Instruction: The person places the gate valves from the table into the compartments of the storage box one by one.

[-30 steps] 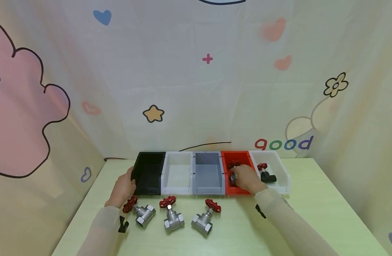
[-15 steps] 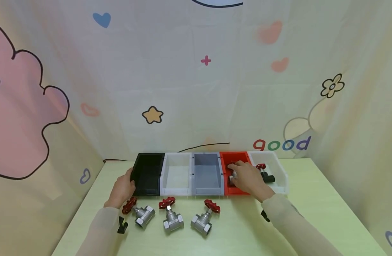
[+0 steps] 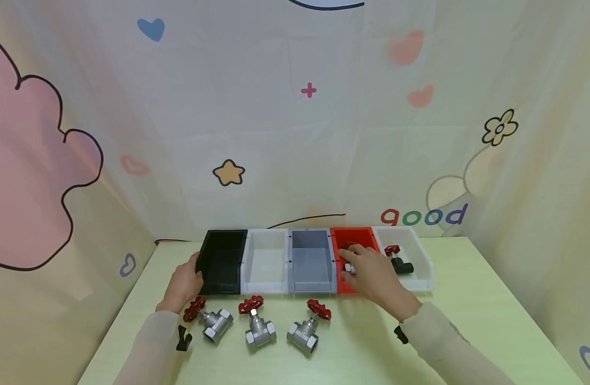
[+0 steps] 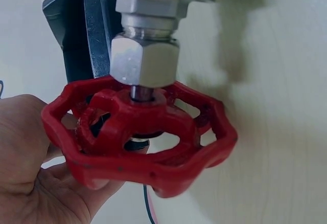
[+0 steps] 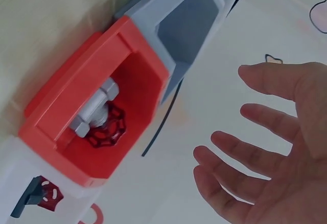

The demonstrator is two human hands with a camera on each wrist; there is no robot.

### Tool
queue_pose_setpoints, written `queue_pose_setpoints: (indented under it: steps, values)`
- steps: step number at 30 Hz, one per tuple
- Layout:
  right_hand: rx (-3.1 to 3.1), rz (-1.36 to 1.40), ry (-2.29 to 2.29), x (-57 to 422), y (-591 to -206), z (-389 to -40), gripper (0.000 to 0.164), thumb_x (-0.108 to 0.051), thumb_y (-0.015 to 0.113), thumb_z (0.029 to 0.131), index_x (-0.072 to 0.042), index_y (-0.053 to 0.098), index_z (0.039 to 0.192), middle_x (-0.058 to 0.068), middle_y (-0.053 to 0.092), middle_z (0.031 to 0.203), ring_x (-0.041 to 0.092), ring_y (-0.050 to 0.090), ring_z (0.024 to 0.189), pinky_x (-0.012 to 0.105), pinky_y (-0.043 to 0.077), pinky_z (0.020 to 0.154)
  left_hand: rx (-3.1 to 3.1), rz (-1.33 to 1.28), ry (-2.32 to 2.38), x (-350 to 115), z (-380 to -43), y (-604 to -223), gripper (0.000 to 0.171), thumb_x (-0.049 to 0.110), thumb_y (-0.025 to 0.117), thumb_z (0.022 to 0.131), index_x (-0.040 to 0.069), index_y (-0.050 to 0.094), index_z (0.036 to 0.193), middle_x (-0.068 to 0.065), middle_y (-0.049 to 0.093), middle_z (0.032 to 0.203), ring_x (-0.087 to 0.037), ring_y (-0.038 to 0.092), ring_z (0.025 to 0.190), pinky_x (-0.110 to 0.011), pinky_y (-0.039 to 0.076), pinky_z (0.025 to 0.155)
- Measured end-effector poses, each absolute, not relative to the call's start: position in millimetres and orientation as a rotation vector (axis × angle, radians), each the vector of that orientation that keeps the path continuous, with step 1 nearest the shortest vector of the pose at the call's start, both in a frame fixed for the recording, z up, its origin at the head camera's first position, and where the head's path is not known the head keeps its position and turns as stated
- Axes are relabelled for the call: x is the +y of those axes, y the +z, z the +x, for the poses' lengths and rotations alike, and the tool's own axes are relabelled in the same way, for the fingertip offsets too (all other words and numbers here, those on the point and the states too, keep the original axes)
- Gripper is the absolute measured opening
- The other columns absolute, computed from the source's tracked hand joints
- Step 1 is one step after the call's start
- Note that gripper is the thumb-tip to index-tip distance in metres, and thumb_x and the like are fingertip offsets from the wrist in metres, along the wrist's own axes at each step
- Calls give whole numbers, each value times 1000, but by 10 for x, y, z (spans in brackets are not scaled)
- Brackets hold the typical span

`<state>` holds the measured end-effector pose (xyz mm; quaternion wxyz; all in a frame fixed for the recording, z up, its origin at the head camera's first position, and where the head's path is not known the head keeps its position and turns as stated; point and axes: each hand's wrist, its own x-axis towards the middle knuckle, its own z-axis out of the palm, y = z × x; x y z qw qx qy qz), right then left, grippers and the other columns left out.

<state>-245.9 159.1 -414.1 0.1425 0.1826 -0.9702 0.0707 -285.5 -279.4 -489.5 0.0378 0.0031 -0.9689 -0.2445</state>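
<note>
My left hand grips the left side of the black bin, at the left end of a joined row. Above the red bin, my right hand is spread, with nothing between its fingers. A silver valve with a red handwheel lies inside that red bin, apart from the hand in the right wrist view. Three similar metal valves lie on the table: a left valve, a middle valve and a right valve. The left valve's handwheel partly hides my left hand in the left wrist view.
Between black and red stand a white bin and a grey bin. The right-end white bin holds a dark valve with a red handwheel. A patterned curtain hangs behind the table.
My right hand has let go of the silver valve in the red bin, spread its fingers and drawn slightly back. The left hand stays at the black bin.
</note>
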Motion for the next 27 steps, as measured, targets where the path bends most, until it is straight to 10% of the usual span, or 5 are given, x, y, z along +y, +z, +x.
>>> queue_pose_setpoints:
  steps: [27]
  values:
    - [-2930, 709, 304, 1153, -4240, -1871, 50, -36, 77, 81, -22, 65, 128, 6, 67, 119, 22, 68, 87, 31, 53, 59, -2951, -6, -731, -2817, -2869, -4932, 59, 6, 48, 96, -6, 27, 150, -26, 68, 94, -17, 53, 52, -40, 49, 65]
